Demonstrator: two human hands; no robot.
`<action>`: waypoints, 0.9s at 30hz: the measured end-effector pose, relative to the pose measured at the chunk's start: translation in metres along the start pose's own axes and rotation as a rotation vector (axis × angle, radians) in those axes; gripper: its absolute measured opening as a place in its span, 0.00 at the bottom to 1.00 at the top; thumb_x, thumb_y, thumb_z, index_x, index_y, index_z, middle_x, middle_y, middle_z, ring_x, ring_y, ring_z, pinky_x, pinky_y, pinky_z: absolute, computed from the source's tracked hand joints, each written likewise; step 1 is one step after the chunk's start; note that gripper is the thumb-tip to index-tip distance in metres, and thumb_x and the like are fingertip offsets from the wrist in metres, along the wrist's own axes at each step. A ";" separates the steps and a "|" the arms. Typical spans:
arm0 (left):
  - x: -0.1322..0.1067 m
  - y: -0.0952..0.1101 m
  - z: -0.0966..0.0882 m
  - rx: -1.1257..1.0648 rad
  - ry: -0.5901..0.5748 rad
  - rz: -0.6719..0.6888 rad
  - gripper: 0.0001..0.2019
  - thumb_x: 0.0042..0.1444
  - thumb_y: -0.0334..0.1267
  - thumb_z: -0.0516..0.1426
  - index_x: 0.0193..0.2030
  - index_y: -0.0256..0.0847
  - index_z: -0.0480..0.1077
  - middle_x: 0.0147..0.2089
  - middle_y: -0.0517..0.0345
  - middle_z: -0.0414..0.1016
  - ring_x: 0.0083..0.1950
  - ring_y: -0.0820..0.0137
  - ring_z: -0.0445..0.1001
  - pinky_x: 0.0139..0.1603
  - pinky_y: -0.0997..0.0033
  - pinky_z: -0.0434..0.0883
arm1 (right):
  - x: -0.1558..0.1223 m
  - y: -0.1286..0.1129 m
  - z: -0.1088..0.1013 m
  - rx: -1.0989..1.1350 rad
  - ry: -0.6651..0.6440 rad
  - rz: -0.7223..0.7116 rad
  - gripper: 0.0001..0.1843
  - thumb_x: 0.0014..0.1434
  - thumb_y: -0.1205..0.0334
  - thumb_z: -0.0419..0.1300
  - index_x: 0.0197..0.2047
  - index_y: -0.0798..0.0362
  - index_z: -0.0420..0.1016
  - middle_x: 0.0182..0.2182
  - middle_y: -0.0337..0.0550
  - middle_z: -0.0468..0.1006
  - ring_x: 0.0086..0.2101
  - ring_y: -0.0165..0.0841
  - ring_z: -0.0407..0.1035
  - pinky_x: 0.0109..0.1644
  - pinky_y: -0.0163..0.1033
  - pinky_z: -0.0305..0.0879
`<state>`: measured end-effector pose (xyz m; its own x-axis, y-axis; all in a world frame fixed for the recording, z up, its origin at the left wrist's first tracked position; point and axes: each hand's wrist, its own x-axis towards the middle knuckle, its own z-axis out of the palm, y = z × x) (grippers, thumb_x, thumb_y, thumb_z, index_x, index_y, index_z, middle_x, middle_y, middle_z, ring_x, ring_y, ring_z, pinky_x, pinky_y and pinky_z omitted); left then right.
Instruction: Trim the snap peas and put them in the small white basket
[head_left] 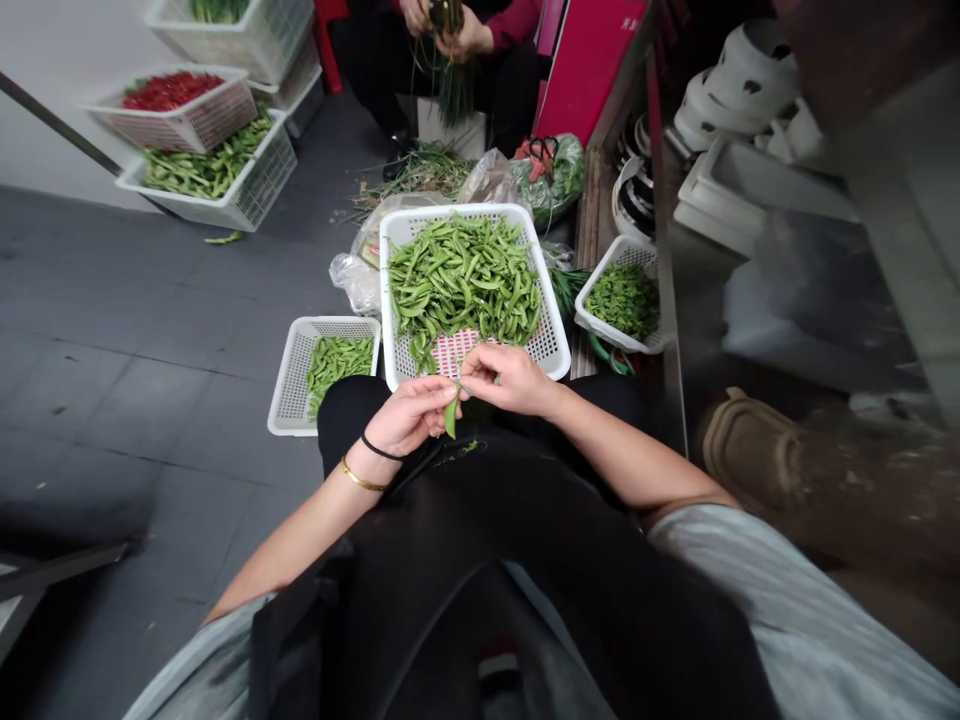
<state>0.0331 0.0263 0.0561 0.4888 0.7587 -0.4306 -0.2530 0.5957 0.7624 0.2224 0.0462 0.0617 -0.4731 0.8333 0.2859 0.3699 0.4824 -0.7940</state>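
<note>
Between my two hands, just over my lap, is a green pea pod [450,418] that hangs down from the fingers. My left hand [411,412] is closed on the pod, thumb on top. At the pod's upper end my right hand [511,380] is pinched, thumb against forefinger; what lies between those fingertips is too small to make out. Right beyond my hands stands a white perforated basket [555,335] heaped with pea pods [465,275], its red-and-white bottom showing at the near side. To the left, a smaller white basket [289,385] holds more pods [339,365].
At the right, a white basket [598,322] of green leaves stands beside a metal shelf with white containers [724,190]. Stacked baskets of red peppers [172,90] and green beans [206,170] stand back left. Opposite, a person's hands [465,35] hold long green stalks above scattered trimmings [424,172].
</note>
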 end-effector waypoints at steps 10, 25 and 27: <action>0.007 -0.001 -0.004 -0.048 0.240 0.285 0.12 0.44 0.39 0.67 0.29 0.34 0.70 0.19 0.60 0.72 0.17 0.77 0.69 0.19 0.81 0.69 | -0.012 -0.010 0.010 -0.355 -0.129 -0.138 0.16 0.66 0.58 0.47 0.32 0.55 0.70 0.29 0.45 0.72 0.30 0.29 0.65 0.35 0.33 0.60; 0.011 0.003 -0.022 0.128 -0.195 -0.062 0.11 0.48 0.41 0.63 0.33 0.34 0.78 0.21 0.54 0.72 0.15 0.78 0.63 0.13 0.80 0.57 | -0.003 0.004 -0.022 -0.448 -0.194 -0.058 0.15 0.63 0.54 0.51 0.44 0.56 0.69 0.40 0.50 0.72 0.37 0.34 0.67 0.39 0.36 0.62; 0.011 0.006 -0.020 0.267 -0.196 -0.031 0.10 0.49 0.41 0.62 0.32 0.35 0.77 0.21 0.55 0.72 0.15 0.78 0.62 0.14 0.79 0.57 | -0.002 0.000 -0.014 -0.562 -0.346 -0.169 0.14 0.65 0.58 0.48 0.41 0.56 0.70 0.35 0.49 0.73 0.35 0.33 0.66 0.37 0.36 0.60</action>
<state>0.0201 0.0437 0.0466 0.6507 0.6607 -0.3742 -0.0203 0.5078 0.8612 0.2343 0.0486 0.0686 -0.7548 0.6450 0.1192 0.5835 0.7433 -0.3272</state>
